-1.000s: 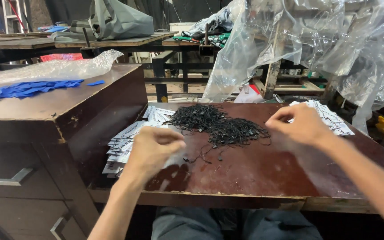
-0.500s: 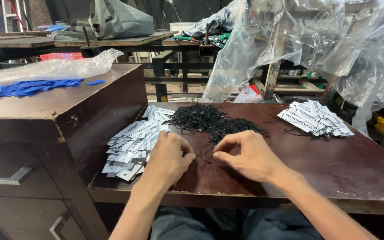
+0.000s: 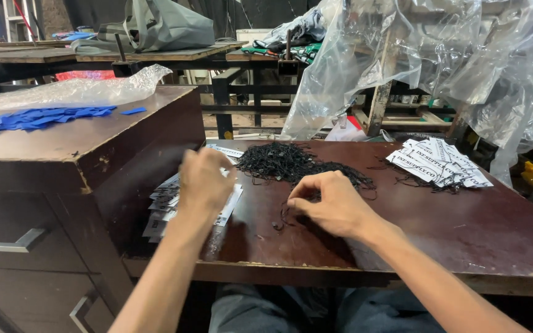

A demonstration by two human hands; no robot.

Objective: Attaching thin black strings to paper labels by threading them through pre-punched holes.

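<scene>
- Head view: right hand rests on the brown table, fingertips pinched on a thin black string just beside the black string pile.
- Left hand, blurred, hovers over the white tag stack; its grip cannot be told.
- Step, judging: pairing string with tag; next calls for threading.

A thin black string is pinched by the right hand on the dark wooden table, just before a pile of black strings. The left hand is raised, blurred, over a stack of white printed tags.
</scene>
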